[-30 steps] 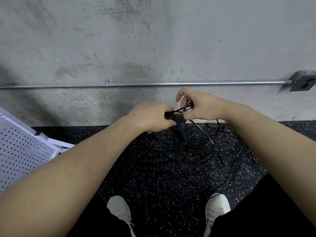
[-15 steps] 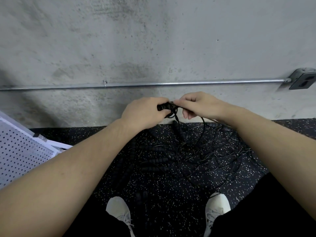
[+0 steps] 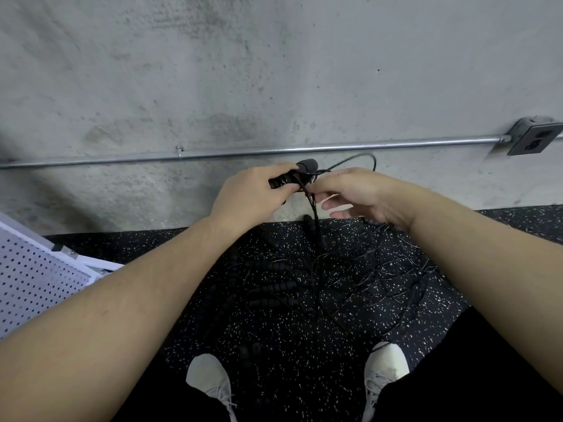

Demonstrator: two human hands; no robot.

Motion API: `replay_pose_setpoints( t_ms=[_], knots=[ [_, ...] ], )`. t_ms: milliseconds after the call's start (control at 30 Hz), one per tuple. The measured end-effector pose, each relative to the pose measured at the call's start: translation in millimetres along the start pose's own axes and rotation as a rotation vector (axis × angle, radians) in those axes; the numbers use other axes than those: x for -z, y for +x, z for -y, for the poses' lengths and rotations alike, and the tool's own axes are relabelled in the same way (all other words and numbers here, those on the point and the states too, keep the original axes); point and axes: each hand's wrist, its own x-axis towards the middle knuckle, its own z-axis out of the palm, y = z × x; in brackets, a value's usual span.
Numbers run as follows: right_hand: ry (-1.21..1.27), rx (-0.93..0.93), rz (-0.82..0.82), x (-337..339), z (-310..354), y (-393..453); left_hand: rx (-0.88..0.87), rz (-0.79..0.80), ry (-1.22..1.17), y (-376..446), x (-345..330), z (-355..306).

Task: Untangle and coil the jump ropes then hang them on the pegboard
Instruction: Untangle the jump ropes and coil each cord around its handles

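The left hand (image 3: 251,194) grips a black handle (image 3: 294,176), its fingers curled round it so that only the ribbed middle and one end show. The right hand (image 3: 362,193) pinches thin cord (image 3: 356,158) just beside that handle — a loop arcs up behind it. Below, the ropes (image 3: 335,278) lie tangled on the dark speckled floor (image 3: 289,339), hard to separate. The pegboard (image 3: 33,275) is cut off at left.

The left hand (image 3: 249,193) hides most of the rope handle (image 3: 292,176); below both hands, the black jump ropes (image 3: 335,278) blur into dark floor (image 3: 289,336).
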Motion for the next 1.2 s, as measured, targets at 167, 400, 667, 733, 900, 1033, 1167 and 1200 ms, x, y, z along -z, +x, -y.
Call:
replay_pose_setpoints(
  t_ms=[167, 400, 667, 733, 900, 1033, 1167, 1200],
  knots=[
    [-0.459, 0.126, -0.104, 3.1, -7.1, -4.4, 0.255, 0.028, -0.545, 9.9, 12.3, 12.7],
    [-0.829, -0.172, 0.122, 25.7, -33.6, 1.5, 0.387, -0.009, -0.754, 12.0, 37.9, 33.7],
    [-0.562, -0.055, -0.016, 21.0, -28.4, 9.6, 0.323, 0.005, -0.65, 7.9, 34.4, 29.0],
    [-0.472, 0.134, -0.181, 15.8, -20.7, 11.7, 0.292, 0.027, -0.617, 7.7, 32.9, 26.6],
    [-0.21, 0.238, -0.242, -9.2, 12.8, 2.9, 0.238, 0.019, -0.547, 10.4, 27.2, 23.8],
    [-0.024, 0.306, -0.155, -21.6, 20.6, -2.0, 0.231, 0.039, -0.522, 11.9, 20.5, 20.1],
    [-0.47, 0.381, -0.288, -23.4, 13.3, 7.3, 0.2, 0.081, -0.54, 8.9, 13.9, 11.7],
    [-0.481, 0.378, -0.23, -25.8, 9.6, 10.7, 0.188, 0.081, -0.542, 8.1, 12.9, 8.9]
  ],
)
